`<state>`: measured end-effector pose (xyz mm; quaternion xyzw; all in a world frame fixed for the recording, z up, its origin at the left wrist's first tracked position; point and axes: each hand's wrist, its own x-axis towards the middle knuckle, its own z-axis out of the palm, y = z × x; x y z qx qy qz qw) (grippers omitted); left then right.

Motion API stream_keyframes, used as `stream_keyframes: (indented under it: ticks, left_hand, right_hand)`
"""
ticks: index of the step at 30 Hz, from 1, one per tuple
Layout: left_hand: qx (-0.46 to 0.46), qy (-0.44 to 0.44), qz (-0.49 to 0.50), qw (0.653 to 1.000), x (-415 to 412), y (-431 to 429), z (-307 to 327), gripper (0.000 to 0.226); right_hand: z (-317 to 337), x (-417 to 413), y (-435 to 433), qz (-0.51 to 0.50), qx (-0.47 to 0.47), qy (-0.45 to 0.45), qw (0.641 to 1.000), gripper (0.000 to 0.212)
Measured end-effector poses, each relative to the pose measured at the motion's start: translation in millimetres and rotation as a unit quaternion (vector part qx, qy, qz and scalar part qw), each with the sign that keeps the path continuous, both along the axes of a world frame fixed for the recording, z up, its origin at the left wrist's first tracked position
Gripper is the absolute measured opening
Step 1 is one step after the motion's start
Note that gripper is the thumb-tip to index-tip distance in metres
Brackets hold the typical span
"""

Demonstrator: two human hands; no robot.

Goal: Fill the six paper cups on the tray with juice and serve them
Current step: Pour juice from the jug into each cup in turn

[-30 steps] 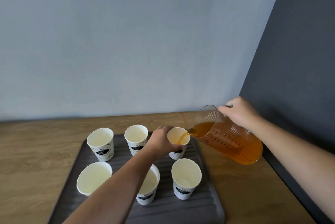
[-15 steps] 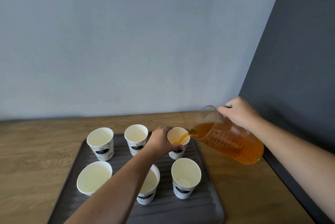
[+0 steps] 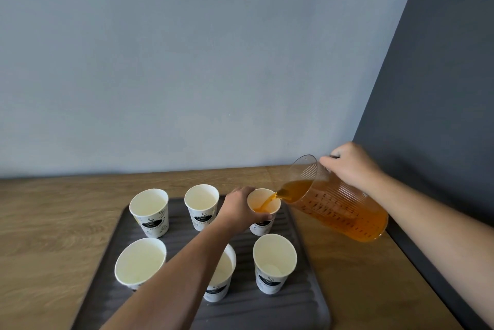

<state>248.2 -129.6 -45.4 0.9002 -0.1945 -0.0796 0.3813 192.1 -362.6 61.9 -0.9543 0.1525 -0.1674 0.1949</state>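
Scarcely shifted: right hand (image 3: 350,165) gripping tilted pitcher (image 3: 336,206), pouring juice (image 3: 267,202) into back-right cup (image 3: 263,212), clasped by left hand (image 3: 240,209) on tray (image 3: 302,300); other cups seemingly empty.

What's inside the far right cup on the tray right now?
Orange juice is streaming into the far right cup from the tilted pitcher. The left hand steadies it. The fill level is low; the cup's bottom is covered by juice.

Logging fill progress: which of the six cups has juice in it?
The back-right cup, steadied by the left hand while the right hand tips the pitcher into it. The other five look empty.
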Motion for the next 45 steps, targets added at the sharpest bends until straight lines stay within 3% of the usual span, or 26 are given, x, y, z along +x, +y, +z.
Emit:
stream_keyframes:
  ticks: [45]
  left_hand:
    - [-0.014,0.020,0.019,1.000,5.7,-3.2,-5.2,0.086]
  right_hand:
    - [2.2,2.0,7.3,-0.011,-0.005,0.011,1.000,0.037]
